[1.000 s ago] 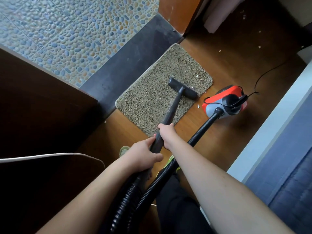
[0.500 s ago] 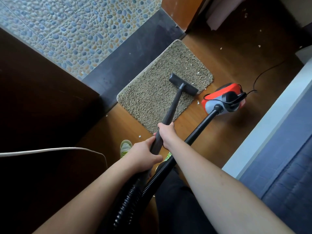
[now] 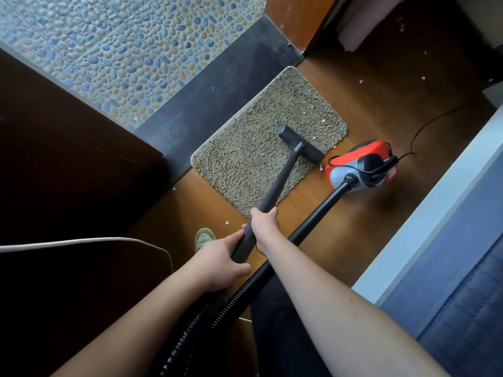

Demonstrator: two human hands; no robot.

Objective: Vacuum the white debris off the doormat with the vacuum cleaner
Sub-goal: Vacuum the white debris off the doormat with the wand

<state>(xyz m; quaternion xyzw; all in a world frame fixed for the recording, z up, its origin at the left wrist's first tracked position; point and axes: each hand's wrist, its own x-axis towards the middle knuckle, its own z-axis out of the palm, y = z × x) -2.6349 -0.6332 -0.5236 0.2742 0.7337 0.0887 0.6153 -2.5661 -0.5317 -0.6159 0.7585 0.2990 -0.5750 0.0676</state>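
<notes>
A shaggy tan doormat (image 3: 253, 148) lies on the wooden floor against a dark threshold. The black floor nozzle (image 3: 300, 144) rests on the mat's right half, near its right edge. A few white debris flecks (image 3: 323, 120) lie on the mat beyond the nozzle. My right hand (image 3: 265, 227) grips the dark wand (image 3: 280, 180) higher up. My left hand (image 3: 221, 263) grips the wand lower, where it meets the ribbed black hose (image 3: 304, 227). The hose runs to the red and grey vacuum body (image 3: 360, 165) standing just right of the mat.
A dark wooden door or cabinet (image 3: 68, 159) fills the left. A white cord (image 3: 81, 242) crosses it. Pebble tiles (image 3: 122, 50) lie beyond the threshold. A blue bed with a white frame (image 3: 435, 213) bounds the right. White flecks (image 3: 361, 81) and a black power cable (image 3: 424, 126) lie on the floor. My shoe (image 3: 202, 239) shows below the mat.
The nozzle has slid back along the mat toward me and slightly right. Both hands keep their grip on the wand. The view has shifted a little.
</notes>
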